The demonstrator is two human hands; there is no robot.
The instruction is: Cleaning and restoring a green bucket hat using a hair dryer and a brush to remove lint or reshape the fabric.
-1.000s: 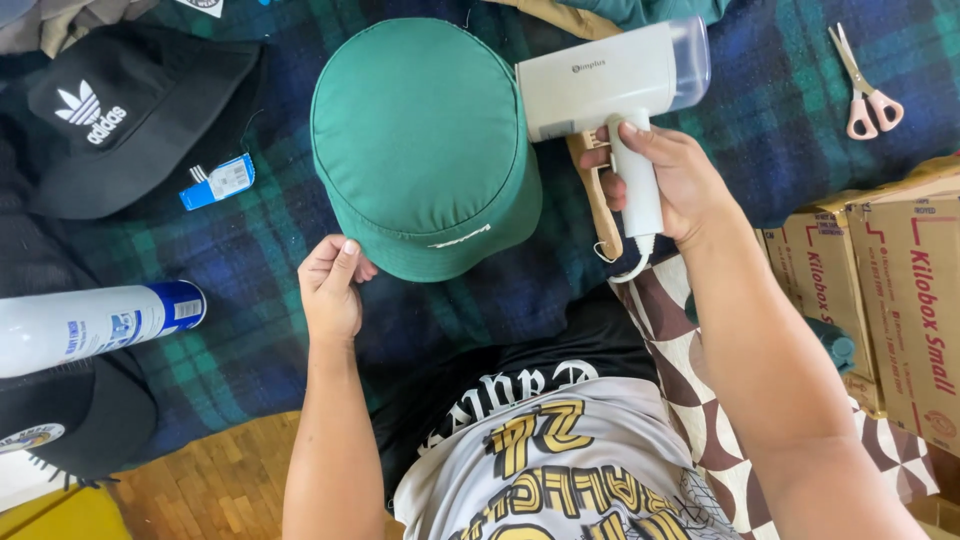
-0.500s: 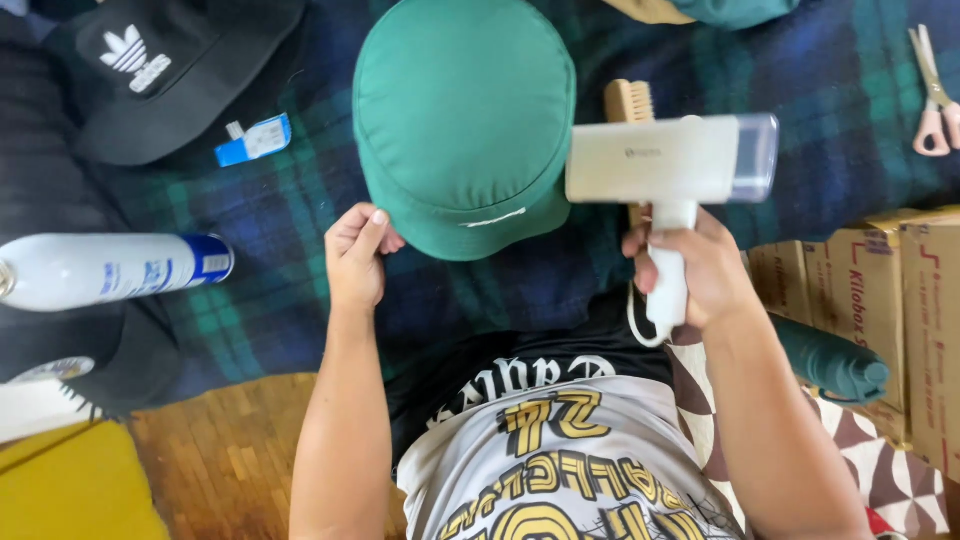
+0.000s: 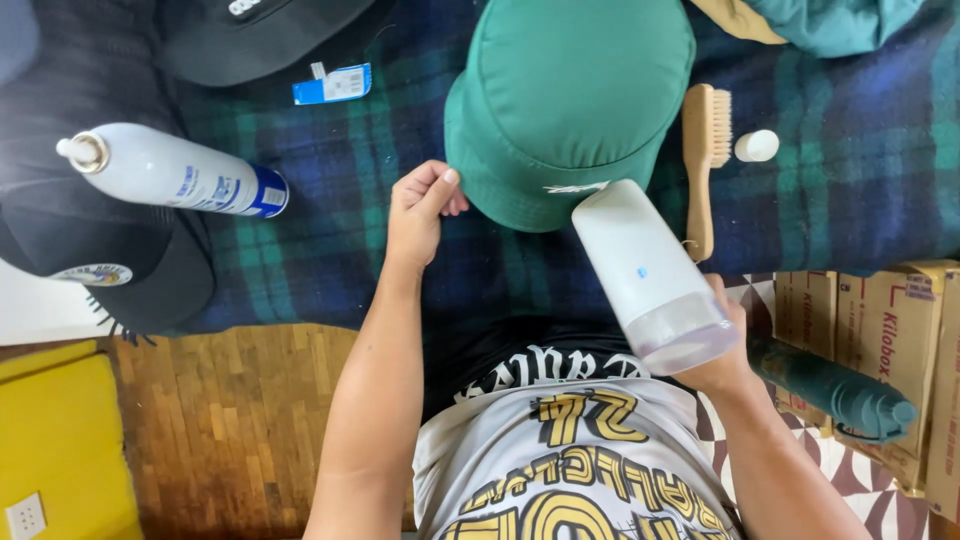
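Beside the green hat (image 3: 565, 100): left hand (image 3: 418, 205) pinching its brim; right hand (image 3: 722, 350) gripping white steamer (image 3: 650, 275), nozzle at brim.

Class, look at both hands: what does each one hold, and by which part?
Left hand pinches the green hat by its brim edge. Right hand holds the white handheld appliance; the grip itself is hidden behind it.

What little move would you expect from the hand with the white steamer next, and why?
Probably a slight sweep of the white handheld steamer along the brim of the green bucket hat. Its front end already sits at the hat's near edge, the right hand grips it from below, and the left hand pinches the brim's left side, holding the hat steady on the plaid blanket.
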